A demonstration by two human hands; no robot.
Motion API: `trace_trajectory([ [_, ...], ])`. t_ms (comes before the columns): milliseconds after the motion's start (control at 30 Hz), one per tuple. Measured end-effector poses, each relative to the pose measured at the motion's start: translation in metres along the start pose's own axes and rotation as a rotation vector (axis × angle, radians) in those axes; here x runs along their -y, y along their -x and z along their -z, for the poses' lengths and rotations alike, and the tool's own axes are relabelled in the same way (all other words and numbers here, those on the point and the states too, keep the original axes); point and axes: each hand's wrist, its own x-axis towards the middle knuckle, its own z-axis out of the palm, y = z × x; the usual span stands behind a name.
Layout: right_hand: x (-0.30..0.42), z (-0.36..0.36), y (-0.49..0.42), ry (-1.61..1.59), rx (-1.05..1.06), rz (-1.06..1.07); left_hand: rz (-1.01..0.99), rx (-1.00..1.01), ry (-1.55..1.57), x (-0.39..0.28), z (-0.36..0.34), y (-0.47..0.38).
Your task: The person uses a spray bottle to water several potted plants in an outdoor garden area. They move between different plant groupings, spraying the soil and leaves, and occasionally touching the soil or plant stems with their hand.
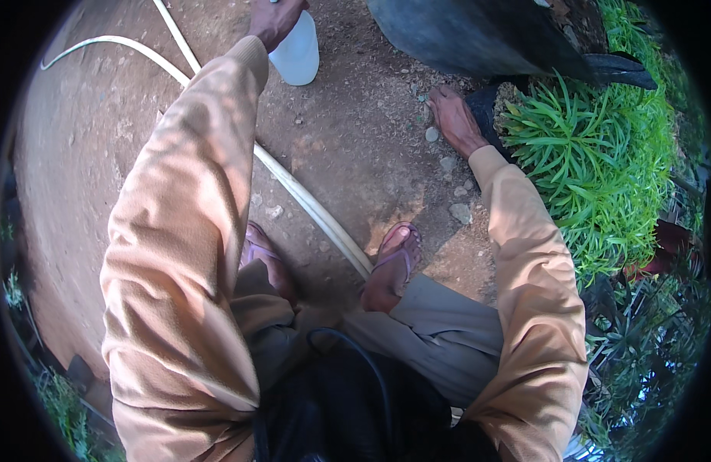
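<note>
At the top edge, partly cut off by the picture's rim, my left hand (274, 22) is beside a translucent white plastic container (297, 53); its fingertips are out of the picture, so a grip on the container cannot be confirmed. A small pale bit shows at the hand's upper edge. My right hand (454, 120) is seen from the back, with its palm hidden. It is close to a black plastic planter (487, 112), just below the rounded side of a large dark vessel (465, 43). Whether it touches either one is unclear.
A pale hose (309, 205) crosses the bare soil by my sandalled feet (398, 254), with more hose (118, 40) at upper left. Stones (460, 213) lie below my right hand. Dense green leafy plants (592, 156) line the right side.
</note>
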Motion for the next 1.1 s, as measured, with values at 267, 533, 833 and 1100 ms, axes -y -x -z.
trace_trajectory([
  [267,0.01,-0.007,0.023,0.044,0.2,0.093,-0.011,0.003,-0.007,0.0,-0.001,-0.001],
  [533,0.023,-0.043,0.02,-0.076,0.184,0.239,-0.017,0.005,-0.019,-0.001,0.0,0.0],
  [833,0.018,-0.04,-0.011,-0.089,0.098,0.093,-0.027,0.006,-0.022,-0.003,0.0,0.001],
  [1100,0.011,-0.035,-0.007,-0.089,0.067,0.251,-0.03,0.014,-0.02,-0.005,-0.002,0.0],
])
